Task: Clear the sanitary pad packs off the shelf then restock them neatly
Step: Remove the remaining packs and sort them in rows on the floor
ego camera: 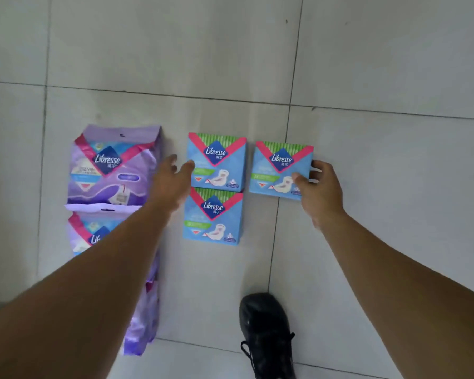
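With the Libresse packs laid out on the tiled floor (367, 64), the right hand (320, 187) pinches the right-hand blue pack (281, 170) while the left hand (173, 181), fingers apparently loosely spread though blurred, reaches the upper blue pack (218, 162), so lifting both for restocking seems next.
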Demonstrator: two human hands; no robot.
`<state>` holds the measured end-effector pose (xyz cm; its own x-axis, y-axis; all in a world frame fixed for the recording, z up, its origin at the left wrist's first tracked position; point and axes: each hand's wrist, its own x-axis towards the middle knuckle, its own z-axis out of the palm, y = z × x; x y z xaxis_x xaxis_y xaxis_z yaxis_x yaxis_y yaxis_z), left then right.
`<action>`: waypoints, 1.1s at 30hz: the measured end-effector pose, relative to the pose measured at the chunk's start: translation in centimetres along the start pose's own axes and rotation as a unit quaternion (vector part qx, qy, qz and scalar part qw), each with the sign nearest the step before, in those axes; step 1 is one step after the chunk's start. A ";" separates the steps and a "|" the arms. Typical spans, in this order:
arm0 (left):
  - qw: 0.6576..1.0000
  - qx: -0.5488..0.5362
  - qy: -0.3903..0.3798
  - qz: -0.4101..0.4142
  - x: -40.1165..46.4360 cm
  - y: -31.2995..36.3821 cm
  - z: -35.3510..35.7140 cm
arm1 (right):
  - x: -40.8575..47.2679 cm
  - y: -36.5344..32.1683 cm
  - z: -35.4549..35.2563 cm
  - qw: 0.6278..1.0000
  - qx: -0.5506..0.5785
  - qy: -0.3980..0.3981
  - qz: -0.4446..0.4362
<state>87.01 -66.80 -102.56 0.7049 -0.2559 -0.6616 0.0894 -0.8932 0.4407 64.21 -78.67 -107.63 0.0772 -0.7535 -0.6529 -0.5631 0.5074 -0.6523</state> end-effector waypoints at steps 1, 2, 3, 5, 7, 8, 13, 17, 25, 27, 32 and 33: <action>1.000 -0.006 -0.018 -0.010 0.8 0.0 0.5 | 0.6 0.3 0.5 1.000 -0.013 -0.003 -0.006; 0.999 -0.005 -0.034 -0.018 1.4 0.0 1.0 | 1.0 0.5 0.9 0.999 -0.029 -0.009 -0.014; 0.999 -0.001 -0.045 -0.025 1.8 -0.1 1.5 | 1.3 0.6 1.3 0.998 -0.050 -0.015 -0.026; 0.999 0.002 -0.041 -0.027 2.5 -0.4 2.2 | 1.8 0.6 1.8 0.994 -0.090 -0.028 -0.053; 0.999 -0.003 -0.033 -0.029 2.7 -0.6 2.4 | 2.0 0.5 1.9 0.990 -0.121 -0.033 -0.063; 0.999 -0.001 -0.035 -0.033 2.7 -0.7 2.4 | 2.1 0.4 1.9 0.988 -0.139 -0.036 -0.063; 0.996 0.040 -0.067 -0.047 1.3 0.2 1.1 | 0.4 -1.8 1.0 0.967 -0.237 -0.071 -0.052; 0.999 0.024 -0.025 -0.004 -3.0 1.8 -2.6 | -5.7 -5.5 -0.4 0.956 -0.271 -0.069 -0.091; 0.986 0.036 0.079 0.141 -23.0 -1.0 -18.2 | -28.8 -16.0 -2.0 0.878 -0.327 -0.163 -0.311; 0.981 0.055 0.114 0.148 -28.0 -2.8 -23.4 | -35.4 -18.5 -1.2 0.841 -0.348 -0.181 -0.373; 0.963 0.069 0.212 0.154 -37.2 -9.1 -36.0 | -51.8 -22.7 3.4 0.737 -0.381 -0.204 -0.520; 0.958 0.070 0.230 0.155 -38.9 -10.6 -38.3 | -54.8 -22.9 4.7 0.721 -0.379 -0.197 -0.546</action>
<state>85.64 -33.25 -58.28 0.9208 -0.3558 -0.1600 -0.2471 -0.8493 0.4665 76.78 -46.99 -58.70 0.9583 -0.2782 -0.0660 -0.2664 -0.7851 -0.5591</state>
